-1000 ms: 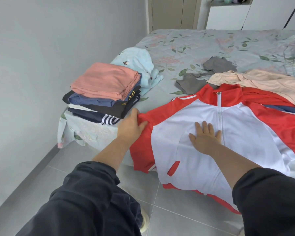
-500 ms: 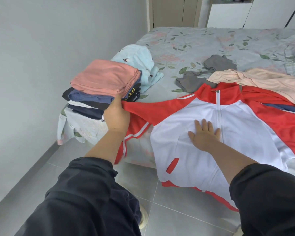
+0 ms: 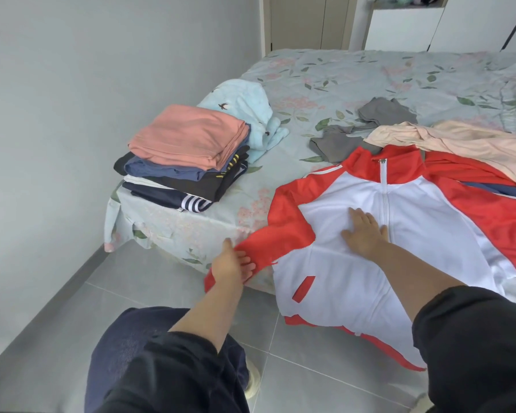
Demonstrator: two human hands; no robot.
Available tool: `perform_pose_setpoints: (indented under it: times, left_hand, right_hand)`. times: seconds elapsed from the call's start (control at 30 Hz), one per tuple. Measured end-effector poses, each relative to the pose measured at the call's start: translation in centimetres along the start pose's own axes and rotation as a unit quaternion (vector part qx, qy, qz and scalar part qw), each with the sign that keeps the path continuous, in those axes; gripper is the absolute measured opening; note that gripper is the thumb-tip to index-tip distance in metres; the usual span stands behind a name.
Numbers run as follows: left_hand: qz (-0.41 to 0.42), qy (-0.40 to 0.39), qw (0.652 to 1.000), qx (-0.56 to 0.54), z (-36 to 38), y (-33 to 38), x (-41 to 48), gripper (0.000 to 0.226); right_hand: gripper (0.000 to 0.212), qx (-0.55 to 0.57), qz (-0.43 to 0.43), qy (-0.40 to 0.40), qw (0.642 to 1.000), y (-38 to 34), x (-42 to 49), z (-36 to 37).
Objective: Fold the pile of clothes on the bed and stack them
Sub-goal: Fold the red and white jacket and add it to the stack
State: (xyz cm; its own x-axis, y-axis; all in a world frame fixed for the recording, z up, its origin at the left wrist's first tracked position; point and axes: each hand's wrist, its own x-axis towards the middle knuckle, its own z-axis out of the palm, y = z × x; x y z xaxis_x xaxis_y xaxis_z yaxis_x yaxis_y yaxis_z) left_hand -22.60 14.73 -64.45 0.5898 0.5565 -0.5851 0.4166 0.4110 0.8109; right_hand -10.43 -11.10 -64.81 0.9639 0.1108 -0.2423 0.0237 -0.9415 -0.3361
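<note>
A red and white zip jacket [image 3: 423,222] lies front up across the bed's near edge, its hem hanging over the side. My right hand [image 3: 364,232] presses flat on its white chest, just left of the zip. My left hand [image 3: 231,263] grips the end of the jacket's red left sleeve [image 3: 283,222], which is stretched down off the bed edge. A stack of folded clothes [image 3: 185,156], topped by a salmon piece, sits on the bed's near left corner.
The bed [image 3: 355,76] has a floral sheet. On it lie a light blue garment [image 3: 251,111] behind the stack, a grey garment [image 3: 367,123] and a peach garment [image 3: 465,141] above the jacket. A grey wall stands left; a tiled floor [image 3: 72,308] lies below.
My left hand has pulled the red sleeve from up near the folded stack down and toward me, over the bed edge. My right hand has stayed on the jacket's chest.
</note>
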Motion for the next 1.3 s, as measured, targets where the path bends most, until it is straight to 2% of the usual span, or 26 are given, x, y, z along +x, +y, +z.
perform_pose_setpoints:
  times: [0.03,0.1,0.17,0.23,0.3,0.37,0.43,0.53,0.6,0.7,0.77,0.83,0.87,0.9,0.93,0.97,1.0,1.03,1.1,1.13,1.17,1.23,1.3]
  left_hand:
    - [-0.113,-0.026,0.988,-0.104,-0.7,0.4,0.8,0.057]
    - [-0.208,-0.062,0.949,-0.230,-1.6,1.2,2.1,0.074]
    - [-0.252,-0.077,0.935,-0.239,-1.6,1.7,2.1,0.081]
    - [-0.264,-0.093,0.946,-0.165,-0.6,1.6,1.5,0.068]
    - [-0.208,-0.099,0.971,-0.072,0.9,1.7,0.4,0.053]
    - [-0.093,-0.105,0.988,0.057,2.2,1.6,0.1,0.046]
    - [0.000,-0.128,0.984,0.126,2.7,1.4,-0.2,0.032]
    - [0.048,-0.191,0.969,0.153,1.7,1.1,-0.1,0.003]
    - [0.082,-0.212,0.953,0.198,0.8,1.4,0.5,0.012]
    - [0.178,-0.125,0.933,0.288,0.1,4.1,0.7,0.026]
    - [0.204,-0.101,0.927,0.298,0.4,6.7,-0.3,0.030]
    - [0.194,-0.166,0.932,0.257,1.6,8.8,-1.6,0.021]
    - [0.173,-0.243,0.923,0.243,2.4,9.5,-2.6,0.017]
    - [0.148,-0.345,0.891,0.257,3.2,10.0,-3.9,0.021]
    - [0.123,-0.449,0.832,0.303,3.8,10.3,-5.3,0.030]
    - [0.119,-0.513,0.767,0.366,4.4,10.4,-6.2,0.038]
    - [0.132,-0.533,0.724,0.418,5.0,10.0,-6.3,0.042]
    - [0.179,-0.511,0.707,0.455,5.4,9.6,-5.8,0.043]
    - [0.316,-0.366,0.725,0.491,5.8,8.4,-4.0,0.043]
    - [0.357,-0.299,0.720,0.515,5.8,7.7,-3.0,0.045]
    - [0.370,-0.273,0.708,0.537,5.9,6.7,-2.1,0.046]
    - [0.378,-0.273,0.675,0.571,6.2,4.8,-0.5,0.040]
    - [0.367,-0.273,0.698,0.551,6.4,3.9,0.0,0.039]
  right_hand:
    - [0.066,-0.009,0.001,-0.004,1.000,0.0,0.0,0.1]
    - [0.065,-0.018,0.004,-0.006,1.000,0.0,0.2,0.1]
    - [0.064,-0.025,0.005,-0.006,1.000,0.1,0.1,0.1]
    - [0.064,-0.034,0.002,0.005,0.999,0.0,0.1,0.2]
    - [0.064,-0.041,0.000,0.011,0.999,-0.1,0.0,0.2]
    - [0.063,-0.046,-0.003,0.014,0.999,-0.1,0.0,0.2]
    - [0.063,-0.046,-0.006,0.014,0.999,-0.1,-0.1,0.2]
    - [0.063,-0.052,-0.007,0.010,0.999,0.0,-0.1,0.2]
    - [0.063,-0.053,-0.007,0.008,0.999,0.0,-0.1,0.2]
    - [0.063,-0.045,-0.008,0.005,0.999,-0.1,-0.2,0.0]
    - [0.062,-0.030,-0.013,-0.001,0.999,-0.2,-0.3,-0.4]
    - [0.060,0.022,-0.024,-0.008,0.999,0.0,-0.4,-1.0]
    - [0.058,0.078,-0.030,-0.008,0.996,0.1,-0.5,-1.4]
    - [0.055,0.159,-0.033,-0.005,0.987,0.4,-0.6,-1.8]
    - [0.051,0.252,-0.031,0.002,0.967,0.8,-0.9,-2.3]
    - [0.046,0.332,-0.022,0.014,0.943,1.2,-1.4,-2.9]
    - [0.040,0.379,-0.010,0.026,0.925,1.6,-2.0,-3.6]
    - [0.036,0.395,0.000,0.036,0.918,1.9,-2.4,-4.1]
    - [0.032,0.381,0.020,0.046,0.923,1.9,-2.7,-4.7]
    - [0.032,0.355,0.038,0.047,0.933,1.3,-2.9,-4.9]
    - [0.032,0.327,0.054,0.051,0.942,0.4,-3.1,-5.1]
    - [0.028,0.276,0.053,0.064,0.957,-2.0,-3.7,-5.1]
    - [0.042,0.238,0.043,0.065,0.968,-3.9,-4.2,-4.5]
